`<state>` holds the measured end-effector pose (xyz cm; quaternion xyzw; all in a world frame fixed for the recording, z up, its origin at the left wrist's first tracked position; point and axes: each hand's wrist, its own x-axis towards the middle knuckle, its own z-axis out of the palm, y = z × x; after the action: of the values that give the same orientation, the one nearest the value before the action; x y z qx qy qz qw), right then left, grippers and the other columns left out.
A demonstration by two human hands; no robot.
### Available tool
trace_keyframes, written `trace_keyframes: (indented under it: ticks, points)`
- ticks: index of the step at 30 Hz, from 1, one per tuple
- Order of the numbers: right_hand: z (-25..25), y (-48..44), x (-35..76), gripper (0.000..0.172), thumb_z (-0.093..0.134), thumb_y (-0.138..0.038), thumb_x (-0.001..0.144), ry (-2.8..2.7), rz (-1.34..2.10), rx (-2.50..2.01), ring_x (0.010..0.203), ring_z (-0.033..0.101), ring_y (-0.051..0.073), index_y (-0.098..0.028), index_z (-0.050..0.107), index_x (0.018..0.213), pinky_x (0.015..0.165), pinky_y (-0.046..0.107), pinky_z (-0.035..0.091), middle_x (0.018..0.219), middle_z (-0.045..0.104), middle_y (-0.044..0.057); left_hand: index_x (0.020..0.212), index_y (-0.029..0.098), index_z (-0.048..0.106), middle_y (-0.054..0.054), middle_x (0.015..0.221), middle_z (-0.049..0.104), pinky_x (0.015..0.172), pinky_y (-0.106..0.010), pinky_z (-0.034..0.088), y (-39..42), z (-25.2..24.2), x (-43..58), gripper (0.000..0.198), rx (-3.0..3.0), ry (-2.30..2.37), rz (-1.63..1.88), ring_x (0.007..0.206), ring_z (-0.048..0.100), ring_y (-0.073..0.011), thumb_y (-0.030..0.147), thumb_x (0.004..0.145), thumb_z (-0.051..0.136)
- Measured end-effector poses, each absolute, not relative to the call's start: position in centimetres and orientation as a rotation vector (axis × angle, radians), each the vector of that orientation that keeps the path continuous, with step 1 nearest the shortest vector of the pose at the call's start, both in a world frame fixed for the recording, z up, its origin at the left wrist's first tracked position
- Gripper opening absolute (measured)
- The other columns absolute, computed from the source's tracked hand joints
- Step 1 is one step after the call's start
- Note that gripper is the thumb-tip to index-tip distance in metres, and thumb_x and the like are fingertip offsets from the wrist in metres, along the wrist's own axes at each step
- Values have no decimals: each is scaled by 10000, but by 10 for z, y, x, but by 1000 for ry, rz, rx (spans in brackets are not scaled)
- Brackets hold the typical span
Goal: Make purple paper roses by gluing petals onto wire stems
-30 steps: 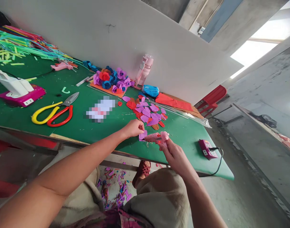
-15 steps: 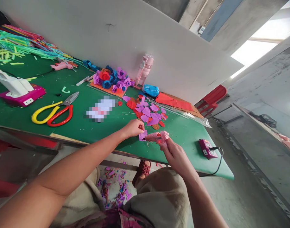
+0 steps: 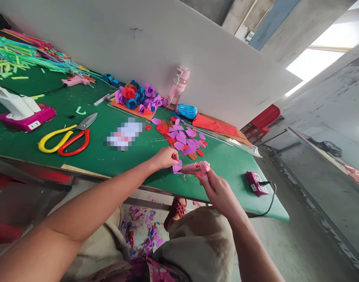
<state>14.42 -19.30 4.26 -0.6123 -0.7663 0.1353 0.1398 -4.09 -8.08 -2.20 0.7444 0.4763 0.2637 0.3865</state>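
Between the fingertips of my left hand (image 3: 167, 158) is a small purple paper petal (image 3: 177, 167), pinched near the table's front edge. My right hand (image 3: 216, 184) is wrapped round the grip of a pink glue gun (image 3: 195, 169), whose nozzle points left and sits at the petal's right edge. Whether the nozzle touches the paper I cannot tell. Just beyond my hands spreads a loose heap of cut petals (image 3: 182, 138), purple, red and brown. Finished paper flowers (image 3: 140, 96) in purple, blue and red lie farther back on an orange sheet.
Yellow-and-red-handled scissors (image 3: 75, 135) lie at left, by a magenta power strip (image 3: 28, 122) with white plugs. A second pink glue gun (image 3: 76, 80) rests behind them. A pink bottle (image 3: 178, 87) stands against the partition. Another socket block (image 3: 256, 184) with a cord is at right.
The glue gun's nozzle has shifted very slightly right relative to the petal. My left hand keeps its pinch in nearly the same place.
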Motion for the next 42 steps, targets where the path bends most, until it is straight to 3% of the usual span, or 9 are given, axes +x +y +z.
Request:
trace_keyframes:
  ticks: [11, 19, 42]
  points:
    - [42, -192, 145, 299, 304, -413, 932, -2212, 398, -1781, 679, 602, 194, -205, 515, 891, 611, 271, 392, 777, 659, 57, 632, 136, 657, -11, 626, 648, 573, -227, 383, -82, -20, -42, 97, 1884, 1208, 666, 623, 568, -140, 83, 609, 579]
    - [43, -192, 148, 340, 289, -404, 927, -2225, 372, -1807, 702, 611, 203, -184, 530, 1025, 608, 273, 404, 798, 662, 64, 648, 135, 668, -3, 635, 650, 578, -226, 387, -81, -20, -42, 105, 1897, 1195, 659, 610, 567, -134, 91, 607, 582]
    - [44, -190, 152, 336, 287, -417, 923, -2234, 334, -1855, 692, 607, 208, -185, 525, 972, 592, 274, 388, 781, 656, 69, 645, 134, 667, -5, 624, 644, 584, -225, 389, -81, -21, -42, 87, 1891, 1204, 660, 611, 563, -130, 96, 615, 595]
